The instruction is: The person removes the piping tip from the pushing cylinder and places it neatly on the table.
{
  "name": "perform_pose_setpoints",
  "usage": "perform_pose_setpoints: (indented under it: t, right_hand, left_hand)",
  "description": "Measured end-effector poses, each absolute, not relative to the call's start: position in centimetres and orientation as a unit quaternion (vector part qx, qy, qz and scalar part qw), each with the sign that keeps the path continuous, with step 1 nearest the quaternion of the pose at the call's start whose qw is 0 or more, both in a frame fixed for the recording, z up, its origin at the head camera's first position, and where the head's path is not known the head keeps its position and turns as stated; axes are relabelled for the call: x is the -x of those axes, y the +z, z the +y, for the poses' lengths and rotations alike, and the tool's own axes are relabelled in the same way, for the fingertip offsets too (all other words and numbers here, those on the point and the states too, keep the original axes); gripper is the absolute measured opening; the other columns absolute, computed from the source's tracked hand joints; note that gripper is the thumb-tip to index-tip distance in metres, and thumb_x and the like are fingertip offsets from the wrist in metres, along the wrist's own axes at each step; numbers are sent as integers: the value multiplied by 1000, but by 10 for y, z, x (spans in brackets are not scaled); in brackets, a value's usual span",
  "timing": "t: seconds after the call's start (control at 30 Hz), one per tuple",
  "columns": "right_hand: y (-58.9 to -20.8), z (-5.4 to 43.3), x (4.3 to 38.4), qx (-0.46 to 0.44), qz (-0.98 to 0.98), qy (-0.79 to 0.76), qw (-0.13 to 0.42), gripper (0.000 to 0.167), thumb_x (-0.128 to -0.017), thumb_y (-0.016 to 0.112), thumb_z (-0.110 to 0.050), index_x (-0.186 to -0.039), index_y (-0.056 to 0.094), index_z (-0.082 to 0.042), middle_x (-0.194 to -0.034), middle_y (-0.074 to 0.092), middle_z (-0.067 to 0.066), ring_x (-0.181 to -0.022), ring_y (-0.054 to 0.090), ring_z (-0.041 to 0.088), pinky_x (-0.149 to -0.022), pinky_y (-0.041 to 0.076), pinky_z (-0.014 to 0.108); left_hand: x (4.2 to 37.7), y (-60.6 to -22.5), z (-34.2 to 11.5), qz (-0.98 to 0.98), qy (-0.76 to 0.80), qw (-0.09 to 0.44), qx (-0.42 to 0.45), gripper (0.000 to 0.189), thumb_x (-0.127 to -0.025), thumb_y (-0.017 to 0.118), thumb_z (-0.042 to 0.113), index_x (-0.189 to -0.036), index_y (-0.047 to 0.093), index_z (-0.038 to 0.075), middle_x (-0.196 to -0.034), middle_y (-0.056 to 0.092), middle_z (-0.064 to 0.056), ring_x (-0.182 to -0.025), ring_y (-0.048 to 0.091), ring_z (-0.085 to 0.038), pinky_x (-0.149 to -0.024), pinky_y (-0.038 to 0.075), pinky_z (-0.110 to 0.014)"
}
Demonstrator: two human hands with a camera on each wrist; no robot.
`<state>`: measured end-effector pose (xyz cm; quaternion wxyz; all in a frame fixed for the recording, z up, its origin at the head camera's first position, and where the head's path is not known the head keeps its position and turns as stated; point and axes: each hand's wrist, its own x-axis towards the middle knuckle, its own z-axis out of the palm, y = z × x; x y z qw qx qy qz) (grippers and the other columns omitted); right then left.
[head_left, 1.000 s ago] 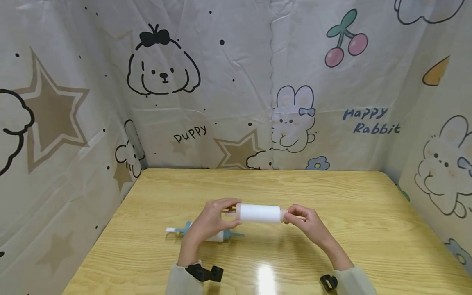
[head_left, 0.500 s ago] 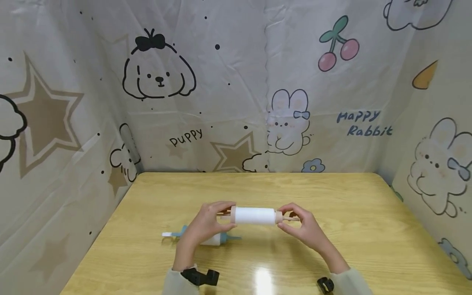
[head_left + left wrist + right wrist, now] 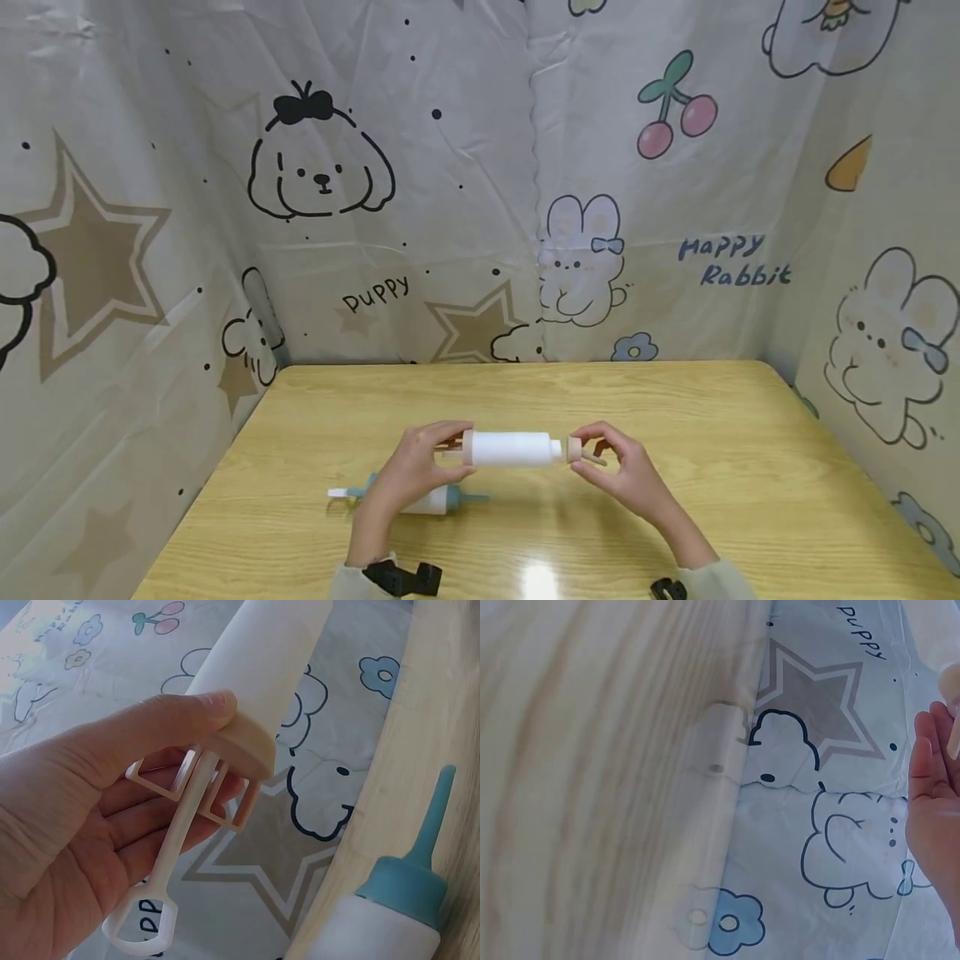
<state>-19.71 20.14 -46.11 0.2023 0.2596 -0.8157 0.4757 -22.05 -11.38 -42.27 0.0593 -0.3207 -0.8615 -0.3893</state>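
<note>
Over the counter [image 3: 675, 400], short of its far edge, the left grip [image 3: 417, 457] curled round the white syringe [image 3: 510, 448], the right grip [image 3: 624, 468] pinched its cap [image 3: 574, 449] just off the neck [image 3: 556, 450]: uncapping, seemingly, the next move calling for a level syringe!

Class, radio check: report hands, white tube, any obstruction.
Left hand grips white tube. Right hand holds spouted cap, apart from tube, nothing between. Teal-ended tube on table, partly behind left hand.
</note>
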Motion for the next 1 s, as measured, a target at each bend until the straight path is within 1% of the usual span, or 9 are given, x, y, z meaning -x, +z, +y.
perform_pose_setpoints:
  t: [0.1,0.2,0.33,0.4,0.57,0.87,1.0]
  right_hand:
    - [-450,201,192,-264,-806,483,216,33,-75,74,13,-105,63,2,-94,65,11,-84,57,11,-70,50,22]
    - [-439,200,186,-262,-803,492,212,30,-76,73,12,-103,63,3,-94,65,10,-84,57,9,-70,50,22]
    - [-437,202,181,-259,-804,495,203,29,-78,73,10,-104,63,1,-94,65,9,-85,57,7,-71,50,23]
    - [-447,205,186,-262,-804,493,205,31,-78,73,9,-106,63,-1,-95,65,8,-86,56,4,-72,50,22]
    - [-468,214,200,-268,-808,481,209,36,-79,75,5,-110,64,-8,-97,66,6,-87,57,4,-72,50,22]
    - [-459,215,197,-265,-813,486,182,32,-84,73,-2,-112,63,-13,-101,68,3,-86,58,4,-72,50,20]
    - [-462,214,194,-258,-814,490,174,31,-84,74,-4,-111,64,-13,-99,67,2,-86,57,3,-73,49,20]
  left_hand:
    - [227,-425,-115,-867,-380,54,318,50,-80,81,14,-125,63,1,-120,69,-16,-100,71,-28,-83,61,-31]
    - [236,-428,-116,-878,-364,31,308,49,-81,80,16,-125,63,1,-119,69,-16,-102,70,-29,-84,61,-35]
    - [248,-431,-115,-893,-334,-9,302,49,-82,79,17,-126,63,0,-119,69,-17,-102,69,-29,-85,60,-39]
    - [252,-433,-114,-896,-325,-26,301,49,-82,79,16,-125,63,0,-118,69,-17,-101,68,-28,-84,59,-40]
    - [261,-436,-114,-901,-313,-49,296,47,-82,79,16,-123,63,0,-116,69,-14,-102,68,-26,-86,59,-40]
    - [266,-444,-114,-904,-311,-74,284,48,-82,80,18,-123,62,-1,-114,70,-13,-104,67,-27,-87,58,-40]
    - [266,-449,-117,-906,-312,-99,268,45,-83,79,17,-121,62,0,-112,69,-11,-104,66,-25,-86,58,-38]
